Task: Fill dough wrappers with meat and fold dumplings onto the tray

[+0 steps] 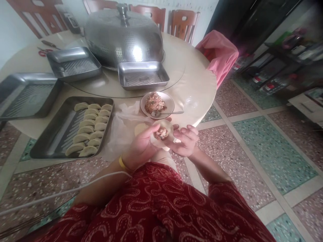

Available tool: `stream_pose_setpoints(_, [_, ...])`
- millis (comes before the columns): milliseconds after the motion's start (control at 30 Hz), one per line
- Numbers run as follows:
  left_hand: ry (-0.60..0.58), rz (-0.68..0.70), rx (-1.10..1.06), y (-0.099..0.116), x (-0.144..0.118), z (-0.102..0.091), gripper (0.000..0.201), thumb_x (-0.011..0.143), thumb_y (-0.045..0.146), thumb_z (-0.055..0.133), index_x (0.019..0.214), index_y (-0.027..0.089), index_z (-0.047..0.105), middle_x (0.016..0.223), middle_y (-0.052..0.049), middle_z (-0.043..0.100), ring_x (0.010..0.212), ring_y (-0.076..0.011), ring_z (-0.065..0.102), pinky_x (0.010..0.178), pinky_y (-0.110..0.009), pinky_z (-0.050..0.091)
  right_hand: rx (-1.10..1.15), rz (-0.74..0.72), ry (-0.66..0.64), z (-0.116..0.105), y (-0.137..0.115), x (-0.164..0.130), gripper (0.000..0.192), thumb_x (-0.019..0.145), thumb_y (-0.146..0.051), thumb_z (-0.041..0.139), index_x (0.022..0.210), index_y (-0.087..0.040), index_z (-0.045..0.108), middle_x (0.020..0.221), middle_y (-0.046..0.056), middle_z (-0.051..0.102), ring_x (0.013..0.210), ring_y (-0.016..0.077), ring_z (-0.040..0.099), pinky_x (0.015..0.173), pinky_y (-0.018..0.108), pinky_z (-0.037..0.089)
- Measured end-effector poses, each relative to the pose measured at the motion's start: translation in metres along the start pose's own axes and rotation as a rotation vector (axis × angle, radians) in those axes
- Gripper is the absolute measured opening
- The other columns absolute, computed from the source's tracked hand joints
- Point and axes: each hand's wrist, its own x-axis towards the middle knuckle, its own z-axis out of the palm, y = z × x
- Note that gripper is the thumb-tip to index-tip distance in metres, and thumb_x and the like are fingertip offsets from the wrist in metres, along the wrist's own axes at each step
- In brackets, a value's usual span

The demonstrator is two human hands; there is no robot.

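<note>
Both hands meet near the table's (202, 84) near edge. The left hand (141, 146) and right hand (185, 141) cup one open wrapper (166, 129) with filling (161, 133), fingers curled on it. Just beyond sits the bowl (169, 98) with a spoon (166, 113); a tray (45, 144) of dumplings (89, 129) lies left.

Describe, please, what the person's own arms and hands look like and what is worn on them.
Both forearms are bare, with no gloves on either hand. The left hand has a yellow band around its wrist. The right hand shows no ring or band. Dark red cloth with a pale swirling pattern covers the body below the arms; whether it forms sleeves is unclear.
</note>
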Motion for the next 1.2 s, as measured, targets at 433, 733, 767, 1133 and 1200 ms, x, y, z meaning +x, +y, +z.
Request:
stream_pose_setpoints(433, [0.148,0.37,0.858,-0.001,-0.004,-0.019,0.019,0.088,0.024,0.055,0.082,0.019,0.073,0.087,-0.004,0.072,0.086,-0.0172,0.064,0.078,-0.026,0.053,0.039,-0.013,-0.032,-0.001,-0.026,0.027,0.018,0.08,-0.045,0.077,0.097,-0.046,0.068,0.118,-0.009,0.07,0.117,0.0202,0.059,0.096,0.043,0.049])
stream_pose_setpoints(733, [0.144,0.348,0.763,-0.008,-0.002,-0.03,0.019,0.086,0.025,0.061,0.094,0.019,0.077,0.09,-0.004,0.075,0.08,-0.0153,0.065,0.076,-0.024,0.052,0.063,0.104,0.039,0.007,-0.037,0.046,0.002,0.088,-0.031,0.064,0.086,-0.031,0.063,0.122,-0.001,0.062,0.123,0.0213,0.051,0.094,0.04,0.051])
stream_pose_setpoints(767, [0.128,0.341,0.749,-0.008,-0.002,-0.031,0.022,0.088,0.028,0.06,0.098,0.019,0.077,0.094,-0.005,0.076,0.085,-0.0173,0.067,0.079,-0.026,0.053,0.067,0.117,0.038,0.007,-0.038,0.048,0.003,0.088,-0.029,0.062,0.085,-0.03,0.063,0.121,0.0,0.061,0.122,0.0221,0.051,0.093,0.04,0.051])
stream_pose_setpoints(1133, [0.015,0.286,0.75,-0.004,-0.005,-0.04,0.041,0.093,0.042,0.053,0.123,0.019,0.071,0.131,-0.009,0.068,0.118,-0.0256,0.064,0.104,-0.033,0.049,0.061,0.241,0.015,0.004,-0.037,0.065,0.004,0.089,-0.025,0.057,0.093,-0.026,0.06,0.122,0.005,0.056,0.114,0.0265,0.053,0.091,0.046,0.052])
stream_pose_setpoints(1200, [0.019,0.301,0.768,-0.002,-0.005,-0.036,0.04,0.093,0.042,0.054,0.12,0.019,0.072,0.129,-0.009,0.069,0.119,-0.0256,0.064,0.106,-0.034,0.048,0.078,0.275,-0.004,0.003,-0.036,0.065,0.008,0.088,-0.026,0.059,0.096,-0.028,0.06,0.124,0.005,0.055,0.114,0.0277,0.055,0.091,0.049,0.053])
